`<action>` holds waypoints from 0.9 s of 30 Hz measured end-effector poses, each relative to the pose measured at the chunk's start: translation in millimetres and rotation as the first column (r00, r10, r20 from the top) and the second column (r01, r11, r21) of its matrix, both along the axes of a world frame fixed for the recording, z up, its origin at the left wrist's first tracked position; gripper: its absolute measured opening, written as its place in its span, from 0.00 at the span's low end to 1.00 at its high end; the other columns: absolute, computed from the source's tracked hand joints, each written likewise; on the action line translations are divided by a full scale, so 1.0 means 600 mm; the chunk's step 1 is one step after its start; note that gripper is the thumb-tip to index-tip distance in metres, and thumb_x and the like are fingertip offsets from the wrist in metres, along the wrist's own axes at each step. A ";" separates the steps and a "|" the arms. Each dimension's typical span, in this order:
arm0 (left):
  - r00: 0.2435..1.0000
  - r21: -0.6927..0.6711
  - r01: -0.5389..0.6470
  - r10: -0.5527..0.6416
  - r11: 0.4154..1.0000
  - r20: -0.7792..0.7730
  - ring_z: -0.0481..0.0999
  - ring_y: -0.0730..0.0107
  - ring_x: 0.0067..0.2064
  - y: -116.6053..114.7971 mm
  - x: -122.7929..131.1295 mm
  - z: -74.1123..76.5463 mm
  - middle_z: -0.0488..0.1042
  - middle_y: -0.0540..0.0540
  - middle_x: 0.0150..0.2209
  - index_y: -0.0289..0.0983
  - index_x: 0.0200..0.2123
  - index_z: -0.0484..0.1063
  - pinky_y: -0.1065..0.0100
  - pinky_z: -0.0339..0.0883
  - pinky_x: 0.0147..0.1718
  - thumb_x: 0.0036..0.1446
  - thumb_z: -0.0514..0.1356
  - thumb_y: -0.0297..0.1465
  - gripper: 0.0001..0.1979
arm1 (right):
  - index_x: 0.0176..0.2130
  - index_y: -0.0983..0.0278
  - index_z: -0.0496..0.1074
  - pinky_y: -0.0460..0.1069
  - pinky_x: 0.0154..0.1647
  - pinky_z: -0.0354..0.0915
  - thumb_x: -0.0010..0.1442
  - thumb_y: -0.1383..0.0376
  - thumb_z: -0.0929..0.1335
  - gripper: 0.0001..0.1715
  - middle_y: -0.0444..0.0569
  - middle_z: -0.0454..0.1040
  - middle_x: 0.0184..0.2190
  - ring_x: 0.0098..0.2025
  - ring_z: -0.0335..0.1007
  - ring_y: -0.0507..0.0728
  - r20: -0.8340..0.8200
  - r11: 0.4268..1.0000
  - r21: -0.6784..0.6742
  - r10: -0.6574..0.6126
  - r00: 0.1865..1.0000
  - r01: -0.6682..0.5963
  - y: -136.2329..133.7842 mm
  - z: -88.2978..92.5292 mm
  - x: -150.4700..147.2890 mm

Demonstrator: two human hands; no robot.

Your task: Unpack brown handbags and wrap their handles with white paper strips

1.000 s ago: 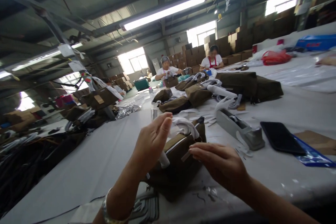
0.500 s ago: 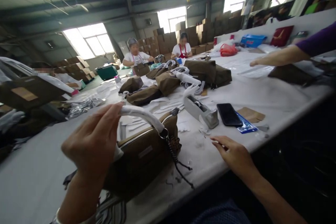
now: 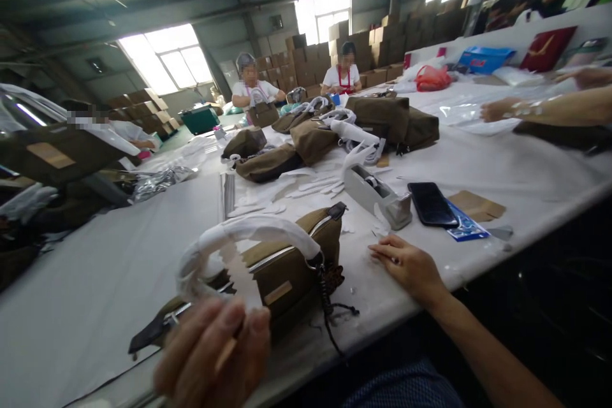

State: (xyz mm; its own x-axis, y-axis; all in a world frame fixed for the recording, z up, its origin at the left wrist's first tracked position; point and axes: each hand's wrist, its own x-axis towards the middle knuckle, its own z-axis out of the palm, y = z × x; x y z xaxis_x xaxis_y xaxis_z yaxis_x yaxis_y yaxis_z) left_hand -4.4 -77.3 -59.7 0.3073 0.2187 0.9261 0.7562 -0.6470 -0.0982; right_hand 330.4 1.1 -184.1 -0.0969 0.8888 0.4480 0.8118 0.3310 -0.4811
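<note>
An olive-brown handbag (image 3: 296,274) with a silver zip lies on the white-covered table before me. Its arched handle (image 3: 268,227) is wrapped in white material, and a dark braided charm (image 3: 327,287) hangs from its ring. My left hand (image 3: 217,347), low in front of the bag, pinches a white strip (image 3: 241,277) with a jagged edge, which rises toward the handle. To the right of the bag, near the grey tape dispenser (image 3: 377,194), my right hand (image 3: 406,264) is closed on something small and thin that I cannot make out.
A black phone (image 3: 431,204) rests on a blue packet (image 3: 466,224) beside brown paper (image 3: 477,206). More brown bags (image 3: 377,121) are piled farther back. Another person's arm (image 3: 549,108) reaches in from the right. Two people sit across the table.
My left hand has left the wrapped handle and come down nearer the camera, now with the white strip. My right hand has shifted slightly left. The view has moved a little.
</note>
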 end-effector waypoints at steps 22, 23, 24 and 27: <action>0.832 -0.809 0.546 -0.021 0.219 0.555 0.80 0.69 0.28 -0.047 0.135 -0.111 0.81 0.49 0.28 0.42 0.38 0.82 0.72 0.74 0.31 0.65 0.60 0.38 0.11 | 0.35 0.57 0.75 0.43 0.22 0.66 0.67 0.66 0.68 0.08 0.42 0.73 0.32 0.22 0.66 0.47 -0.772 0.969 0.164 0.242 0.588 -0.184 -0.148 0.128 -0.057; 0.842 -0.819 0.527 -0.004 0.225 0.540 0.80 0.68 0.29 -0.050 0.129 -0.116 0.81 0.50 0.28 0.42 0.37 0.82 0.72 0.74 0.32 0.64 0.60 0.38 0.11 | 0.36 0.56 0.75 0.44 0.22 0.65 0.67 0.65 0.68 0.07 0.42 0.73 0.33 0.21 0.65 0.47 -0.771 0.985 0.121 0.171 0.614 -0.122 -0.144 0.121 -0.043; 0.856 -0.832 0.499 0.016 0.242 0.517 0.81 0.66 0.30 -0.052 0.124 -0.121 0.81 0.49 0.28 0.42 0.36 0.82 0.71 0.74 0.33 0.64 0.61 0.38 0.11 | 0.38 0.56 0.76 0.44 0.22 0.66 0.67 0.64 0.68 0.06 0.43 0.74 0.34 0.22 0.66 0.48 -0.727 0.995 0.088 0.099 0.680 -0.050 -0.142 0.114 -0.032; 0.916 -0.869 0.364 0.038 0.334 0.399 0.83 0.63 0.34 -0.057 0.115 -0.135 0.83 0.48 0.31 0.42 0.37 0.82 0.69 0.76 0.36 0.64 0.60 0.36 0.10 | 0.50 0.54 0.76 0.48 0.40 0.75 0.64 0.67 0.71 0.15 0.49 0.78 0.46 0.35 0.78 0.54 -0.388 0.975 0.184 -0.043 0.921 0.123 -0.147 0.095 -0.026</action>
